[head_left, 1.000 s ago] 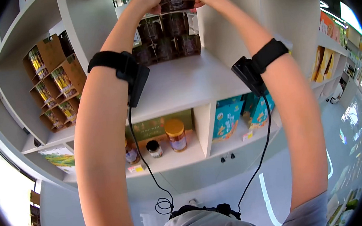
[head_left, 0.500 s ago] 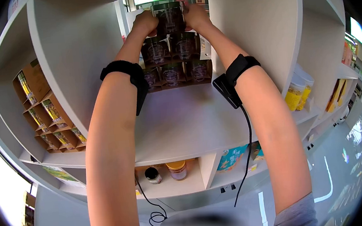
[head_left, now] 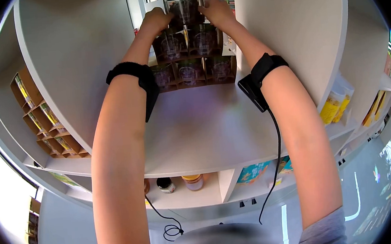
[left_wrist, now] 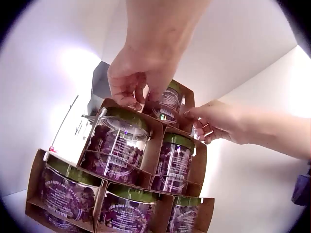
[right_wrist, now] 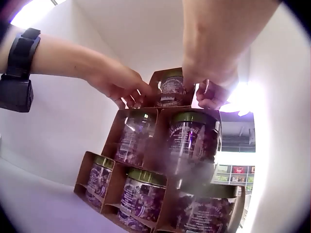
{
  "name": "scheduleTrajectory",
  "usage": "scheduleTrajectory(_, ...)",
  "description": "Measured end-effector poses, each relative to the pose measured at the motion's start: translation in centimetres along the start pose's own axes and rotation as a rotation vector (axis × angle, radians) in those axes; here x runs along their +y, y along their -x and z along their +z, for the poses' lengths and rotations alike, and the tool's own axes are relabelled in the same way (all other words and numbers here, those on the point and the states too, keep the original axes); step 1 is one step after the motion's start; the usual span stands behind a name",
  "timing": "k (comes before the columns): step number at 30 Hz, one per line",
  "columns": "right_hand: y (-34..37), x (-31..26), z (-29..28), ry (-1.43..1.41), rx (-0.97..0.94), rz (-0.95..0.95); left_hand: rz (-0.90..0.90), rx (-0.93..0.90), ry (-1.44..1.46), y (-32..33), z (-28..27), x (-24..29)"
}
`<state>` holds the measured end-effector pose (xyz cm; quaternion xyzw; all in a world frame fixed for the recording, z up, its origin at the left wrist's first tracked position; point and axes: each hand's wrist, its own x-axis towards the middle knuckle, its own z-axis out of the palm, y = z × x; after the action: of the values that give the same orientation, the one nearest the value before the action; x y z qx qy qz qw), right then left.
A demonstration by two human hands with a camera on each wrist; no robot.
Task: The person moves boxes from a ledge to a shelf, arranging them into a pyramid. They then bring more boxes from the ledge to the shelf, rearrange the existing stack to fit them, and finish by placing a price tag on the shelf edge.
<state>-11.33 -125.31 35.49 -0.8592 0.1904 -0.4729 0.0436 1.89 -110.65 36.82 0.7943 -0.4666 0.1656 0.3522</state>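
A stepped stack of brown cardboard holders (right_wrist: 109, 137) carries clear jars with green lids and purple contents. At its top sits a single jar (right_wrist: 172, 86) in its own cardboard cell. My left hand (head_left: 156, 21) grips the left side of that top cell, and my right hand (head_left: 218, 13) grips the right side. In the left wrist view, the curled fingers of the left hand (left_wrist: 141, 77) come down just above a second-row jar (left_wrist: 114, 150). Opposite them, the right hand (left_wrist: 221, 120) has its thumb and fingers at the cell's right edge.
White side walls (head_left: 82, 48) enclose this shelf (head_left: 201, 131) on both sides. Other cardboard holders with jars (head_left: 48, 118) stand in the left bay, yellow-labelled bags (head_left: 336, 105) in the right. Below are a dark-lidded jar (head_left: 165, 185), a yellow-lidded jar (head_left: 193, 182) and blue packages (head_left: 254, 172).
The head view has tilted upward, so the stack and shelf interior show more fully and the lower shelf shows less. Both hands stay at the top cell's sides, resting now above the second row.
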Motion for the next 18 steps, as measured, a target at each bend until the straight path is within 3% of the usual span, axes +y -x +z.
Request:
scheduleTrajectory(15,0.0,0.9,0.9,0.071,-0.038,-0.051,0.04,0.141,0.01,0.3,1.6,-0.7)
scheduleTrajectory(18,0.3,0.8,0.7,0.078,-0.013,-0.059,-0.028,0.063,-0.025,-0.2,1.3,-0.6)
